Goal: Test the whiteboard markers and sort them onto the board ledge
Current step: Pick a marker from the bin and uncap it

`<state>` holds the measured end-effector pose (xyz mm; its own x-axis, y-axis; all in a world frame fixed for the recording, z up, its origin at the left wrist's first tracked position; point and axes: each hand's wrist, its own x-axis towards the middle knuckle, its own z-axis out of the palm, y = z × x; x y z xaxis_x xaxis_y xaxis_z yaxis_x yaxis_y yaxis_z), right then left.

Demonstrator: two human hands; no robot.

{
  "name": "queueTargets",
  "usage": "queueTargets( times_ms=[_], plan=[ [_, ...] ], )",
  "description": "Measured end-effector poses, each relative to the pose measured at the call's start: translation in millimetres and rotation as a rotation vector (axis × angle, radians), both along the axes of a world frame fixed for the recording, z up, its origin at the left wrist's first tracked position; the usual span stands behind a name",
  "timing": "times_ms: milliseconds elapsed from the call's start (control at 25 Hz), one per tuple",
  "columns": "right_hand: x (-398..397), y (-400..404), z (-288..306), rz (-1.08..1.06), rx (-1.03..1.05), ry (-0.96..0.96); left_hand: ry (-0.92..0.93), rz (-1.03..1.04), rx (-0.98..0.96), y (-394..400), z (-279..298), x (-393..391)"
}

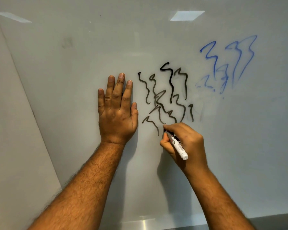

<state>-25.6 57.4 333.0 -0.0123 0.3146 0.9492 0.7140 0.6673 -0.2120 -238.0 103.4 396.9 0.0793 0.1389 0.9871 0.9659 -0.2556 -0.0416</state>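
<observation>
The right hand [181,141] is pinching a white marker [177,144], tip touching the whiteboard [73,63] below black squiggles [165,97]. The left hand [116,110] is lying flat, fingers straight, against the board. Blue scribbles [231,63] are sitting upper right; the ledge [273,221] is running below.

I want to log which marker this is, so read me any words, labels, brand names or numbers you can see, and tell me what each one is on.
No text can be read here.
Marker in the right hand: a barcode and red-and-black print on the barrel, too small and blurred to read.
Whiteboard: only black scribbles and blue scribbles, test squiggles, not letters or numbers.
</observation>
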Motion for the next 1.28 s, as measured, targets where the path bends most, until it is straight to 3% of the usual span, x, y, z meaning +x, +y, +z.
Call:
queueTargets(
  times_ms=[120, 360, 560, 720, 840, 960, 1080, 1280],
  plan=[
    [5, 5, -6, -0.048, 0.086, 0.08, 0.004, -0.005, -0.005, 0, -2, 0],
    [0, -4, -30, -0.031, -0.058, -0.013, -0.001, 0.0, 0.0, -1, -3, 0],
    [-34, 1, -16, 0.079, 0.006, -0.108, 0.008, 0.014, -0.004, -2, -6, 0],
    [-38, 8, -12, 0.062, 0.055, 0.058, 0.005, 0.006, -0.003, -2, -6, -1],
    [-33, 3, -29, 0.048, -0.027, -0.061, -0.002, -0.028, 0.002, -2, -6, -1],
    [-19, -10, -41, 0.028, -0.162, -0.008, 0.014, -0.022, 0.014, -3, -8, -1],
    [-1, -10, -32, -0.035, -0.06, 0.136, 0.029, -0.038, 0.029, -1, -9, -3],
    [9, 0, -23, -0.095, 0.052, 0.101, 0.024, -0.09, 0.113, 0, -13, -4]
  ],
)
